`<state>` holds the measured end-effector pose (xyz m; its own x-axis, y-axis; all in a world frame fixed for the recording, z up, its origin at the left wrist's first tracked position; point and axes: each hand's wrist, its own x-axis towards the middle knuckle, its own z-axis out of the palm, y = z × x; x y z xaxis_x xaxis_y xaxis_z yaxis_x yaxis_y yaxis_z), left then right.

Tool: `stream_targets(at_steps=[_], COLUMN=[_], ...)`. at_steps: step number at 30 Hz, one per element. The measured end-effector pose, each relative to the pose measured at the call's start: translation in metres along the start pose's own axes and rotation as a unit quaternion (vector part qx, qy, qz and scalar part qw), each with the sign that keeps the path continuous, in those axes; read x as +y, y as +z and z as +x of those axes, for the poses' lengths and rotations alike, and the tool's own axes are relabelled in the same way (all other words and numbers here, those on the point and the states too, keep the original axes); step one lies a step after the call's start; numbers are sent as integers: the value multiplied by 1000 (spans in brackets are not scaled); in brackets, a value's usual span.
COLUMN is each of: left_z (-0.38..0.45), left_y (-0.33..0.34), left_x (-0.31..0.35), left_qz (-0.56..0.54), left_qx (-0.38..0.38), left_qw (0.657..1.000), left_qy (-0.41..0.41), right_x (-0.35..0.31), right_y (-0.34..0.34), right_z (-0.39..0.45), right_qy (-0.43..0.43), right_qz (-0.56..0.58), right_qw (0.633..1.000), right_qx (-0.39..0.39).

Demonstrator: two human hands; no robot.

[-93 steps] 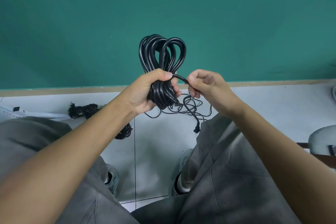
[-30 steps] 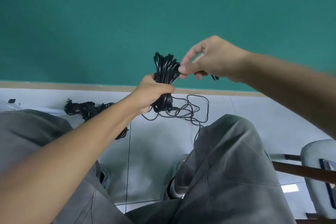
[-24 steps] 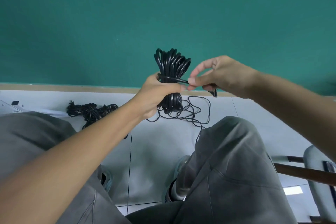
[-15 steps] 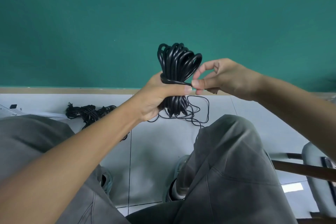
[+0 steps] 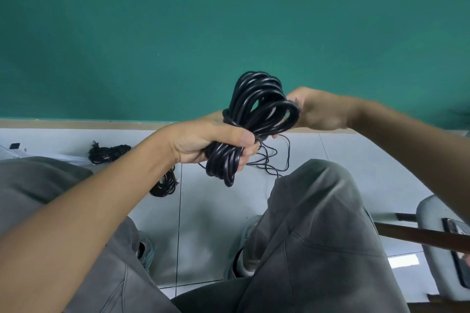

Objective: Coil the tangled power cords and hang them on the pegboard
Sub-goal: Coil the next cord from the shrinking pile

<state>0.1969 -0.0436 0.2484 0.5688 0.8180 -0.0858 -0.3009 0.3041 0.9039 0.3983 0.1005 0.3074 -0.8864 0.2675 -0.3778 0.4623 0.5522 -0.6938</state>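
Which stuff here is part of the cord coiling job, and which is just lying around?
Part of the job:
- coiled cord, gripped by left hand, right hand at its loops
- cord bundles on floor
- loose thin cord

Lying about:
- chair

wall [image 5: 178, 33]: teal, 12 o'clock | baseboard [image 5: 76, 124]: tan | floor [image 5: 203, 211]: pale tiles | chair [image 5: 437, 244]: grey, 4 o'clock

head-worn view, looking forward and down, close over hands [image 5: 259, 129]
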Motion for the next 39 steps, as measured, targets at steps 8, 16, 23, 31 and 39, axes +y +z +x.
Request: stream_targets(at_steps=[8, 16, 23, 31, 39], left_z=[3, 12, 31, 31, 27], left_y=[3, 8, 3, 1, 11], left_x=[-6, -20, -55, -41, -26], left_qz=[171, 284, 236, 74, -39], left_qx=[-55, 6, 266, 401, 337], left_qw=[967, 933, 924, 912, 941], left_qy=[-178, -219, -137, -38, -24], right_x=[-36, -77, -101, -73, -40], right_y=[-4, 0, 14, 22, 41], right_z=[60, 89, 79, 42, 6], right_qy=[-43, -65, -18, 29, 13], right_qz=[-411, -623, -625, -303, 84], right_qw=[903, 752, 777, 935, 930], right_qx=[-120, -204, -70, 185, 358])
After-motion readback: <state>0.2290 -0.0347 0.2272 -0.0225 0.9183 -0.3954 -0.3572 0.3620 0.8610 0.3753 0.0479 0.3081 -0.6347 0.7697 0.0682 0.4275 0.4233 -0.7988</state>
